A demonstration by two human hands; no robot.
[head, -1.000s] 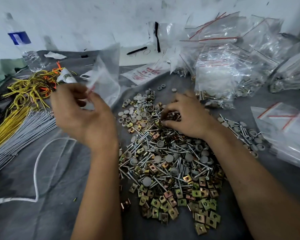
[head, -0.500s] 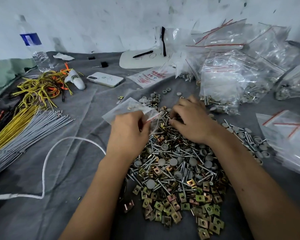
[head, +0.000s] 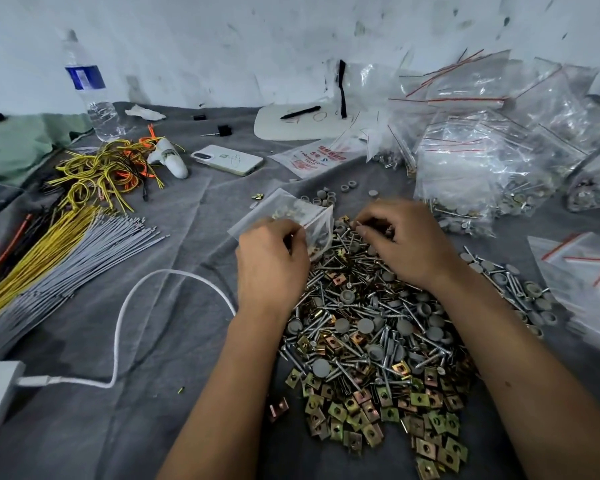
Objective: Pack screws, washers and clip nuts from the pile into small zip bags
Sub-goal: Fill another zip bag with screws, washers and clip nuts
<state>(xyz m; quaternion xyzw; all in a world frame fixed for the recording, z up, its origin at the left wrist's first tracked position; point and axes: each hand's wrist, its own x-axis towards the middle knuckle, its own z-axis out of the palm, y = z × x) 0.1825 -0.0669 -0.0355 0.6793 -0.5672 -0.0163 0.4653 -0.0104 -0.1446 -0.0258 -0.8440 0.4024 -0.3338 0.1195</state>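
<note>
Grey cloth (head: 160, 334) covers the work surface below a scuffed white wall. On it, the left hand (head: 274, 261) pinches the open mouth of a small clear zip bag (head: 284, 213), which lies on the cloth at the far left edge of the pile (head: 378, 334) with a few brass-coloured pieces already inside. Just beside it, the right hand (head: 409, 244) rests on the far side of the pile, fingers curled down and pinching at the screws there; exactly what sits between the fingertips is too small to tell. The pile spreads between both forearms: silver screws and grey round washers in the middle, yellow-green clip nuts (head: 388, 427) along the near edge. More screws and washers lie to the right, near a flat stack of empty zip bags (head: 582, 268). Filled bags (head: 482, 161) are heaped at the far right. To the left lie bundles of grey and yellow wires (head: 59, 247), with a white cable (head: 125, 306) curling toward a charger. Farther back are a white phone (head: 227, 160) and a water bottle (head: 90, 91)
</note>
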